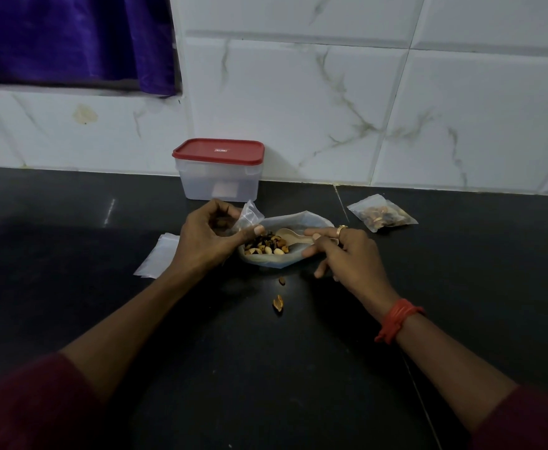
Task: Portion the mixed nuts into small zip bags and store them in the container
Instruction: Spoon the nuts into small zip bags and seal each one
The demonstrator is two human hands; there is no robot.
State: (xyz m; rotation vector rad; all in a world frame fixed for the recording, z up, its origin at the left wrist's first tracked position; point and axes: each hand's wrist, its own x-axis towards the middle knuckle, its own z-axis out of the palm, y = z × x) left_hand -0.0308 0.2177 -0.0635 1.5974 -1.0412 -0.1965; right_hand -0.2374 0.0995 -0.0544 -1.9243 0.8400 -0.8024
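Head view: left hand [207,237] is pinching a small zip bag [251,214]. Right hand [347,253] is gripping a spoon [290,236] beside mixed nuts [266,246] lying between the hands.

Zip bag [251,214], spoon [287,234], mixed nuts [267,245], container [219,178]

dim kitchen imo, black counter [71,254] w/ white marble-look tiles [331,108] behind, purple curtain [71,37] top left
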